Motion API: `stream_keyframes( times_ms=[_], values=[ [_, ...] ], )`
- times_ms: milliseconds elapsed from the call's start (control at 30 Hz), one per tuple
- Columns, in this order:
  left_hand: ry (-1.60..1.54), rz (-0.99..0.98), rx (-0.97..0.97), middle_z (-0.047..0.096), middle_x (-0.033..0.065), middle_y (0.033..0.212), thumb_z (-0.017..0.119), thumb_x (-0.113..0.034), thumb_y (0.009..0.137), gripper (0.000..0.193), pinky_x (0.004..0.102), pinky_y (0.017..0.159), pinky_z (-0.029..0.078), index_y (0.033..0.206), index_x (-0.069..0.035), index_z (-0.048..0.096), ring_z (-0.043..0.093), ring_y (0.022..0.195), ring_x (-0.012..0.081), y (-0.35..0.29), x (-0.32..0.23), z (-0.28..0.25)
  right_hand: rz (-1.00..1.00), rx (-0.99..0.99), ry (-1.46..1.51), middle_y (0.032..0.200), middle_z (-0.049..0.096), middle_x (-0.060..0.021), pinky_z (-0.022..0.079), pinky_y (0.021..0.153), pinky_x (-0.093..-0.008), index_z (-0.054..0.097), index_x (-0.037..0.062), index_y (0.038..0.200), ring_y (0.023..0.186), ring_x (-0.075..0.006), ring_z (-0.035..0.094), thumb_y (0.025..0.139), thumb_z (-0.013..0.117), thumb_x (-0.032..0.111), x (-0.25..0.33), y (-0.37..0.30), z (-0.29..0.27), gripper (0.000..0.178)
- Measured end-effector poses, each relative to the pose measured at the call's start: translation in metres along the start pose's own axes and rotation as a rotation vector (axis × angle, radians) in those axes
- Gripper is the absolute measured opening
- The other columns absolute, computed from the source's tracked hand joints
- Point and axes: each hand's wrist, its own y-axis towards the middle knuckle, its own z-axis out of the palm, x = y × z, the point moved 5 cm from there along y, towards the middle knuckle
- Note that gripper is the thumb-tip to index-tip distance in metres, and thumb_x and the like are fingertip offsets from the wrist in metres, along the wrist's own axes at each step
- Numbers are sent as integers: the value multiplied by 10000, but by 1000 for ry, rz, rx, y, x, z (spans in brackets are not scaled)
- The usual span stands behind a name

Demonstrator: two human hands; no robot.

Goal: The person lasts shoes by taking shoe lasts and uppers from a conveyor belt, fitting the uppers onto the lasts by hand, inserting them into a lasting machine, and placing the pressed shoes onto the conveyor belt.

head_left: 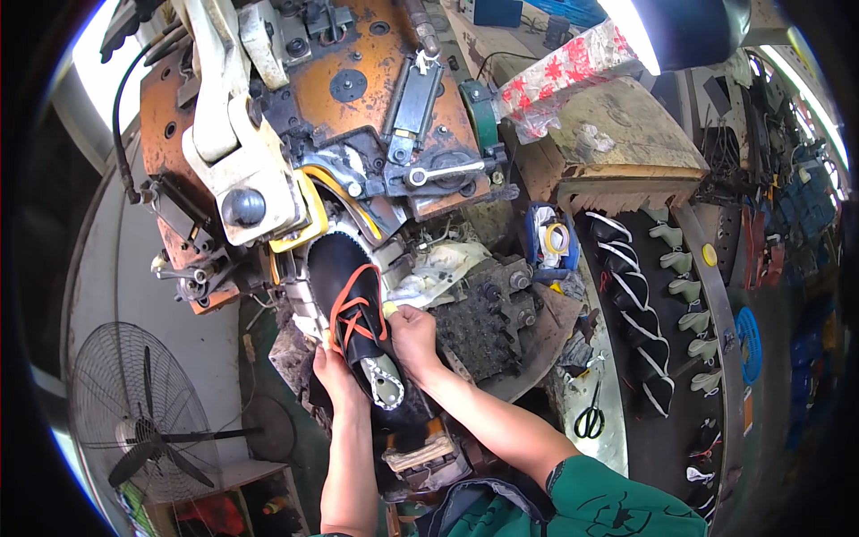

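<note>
A black shoe upper with orange laces is stretched over a grey-green shoe last. Its toe end lies among the metal jaws of a large machine, under a white arm with a yellow-edged pad. From the left side, my left hand grips the upper near its heel end. My right hand is closed against the opposite side, its fingers partly hidden. Something yellow covers a fingertip on each hand. The last's bare heel end points toward me.
Right of the machine stands a worn wooden box. Black scissors lie on a metal ledge, below a blue basket holding tape. Beyond, a rack carries black uppers and several pale lasts. A fan stands at left.
</note>
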Motion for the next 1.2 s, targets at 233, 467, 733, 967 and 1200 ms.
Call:
stream_keyframes(
  times_ms=[233,467,733,967,1200],
  values=[
    [193,-174,185,658,80,1022,495,-184,990,244,322,769,525,1096,18,582,646,855,176,23,43,-59,125,52,103,813,645,-94,494,516,-241,611,-32,883,610,-117,573,981,455,144,1,-11,-41,255],
    [1458,-157,545,689,112,979,694,-231,785,372,342,823,516,1099,-39,642,654,930,203,-17,202,-375,153,125,-60,834,641,-116,516,479,-259,576,-55,896,612,-126,583,972,409,96,11,-32,-79,238],
    [1131,-182,496,698,115,992,733,-181,726,388,349,785,530,1074,-32,650,669,894,223,-65,177,-367,90,185,-64,839,649,-124,514,508,-273,581,-56,894,631,-137,593,991,441,147,48,-45,-98,265],
    [1077,-176,293,685,57,915,740,-77,747,284,280,758,503,988,42,648,618,849,113,-134,52,-215,58,312,24,848,655,-131,516,533,-268,596,-48,920,648,-136,602,973,466,143,71,-68,-112,237],
    [1027,193,118,666,62,881,729,-68,690,406,272,720,521,1059,50,606,636,797,140,-178,-162,-77,154,480,99,875,659,-110,526,571,-244,609,-33,940,687,-114,612,957,541,141,91,-128,-121,188]
  ],
)
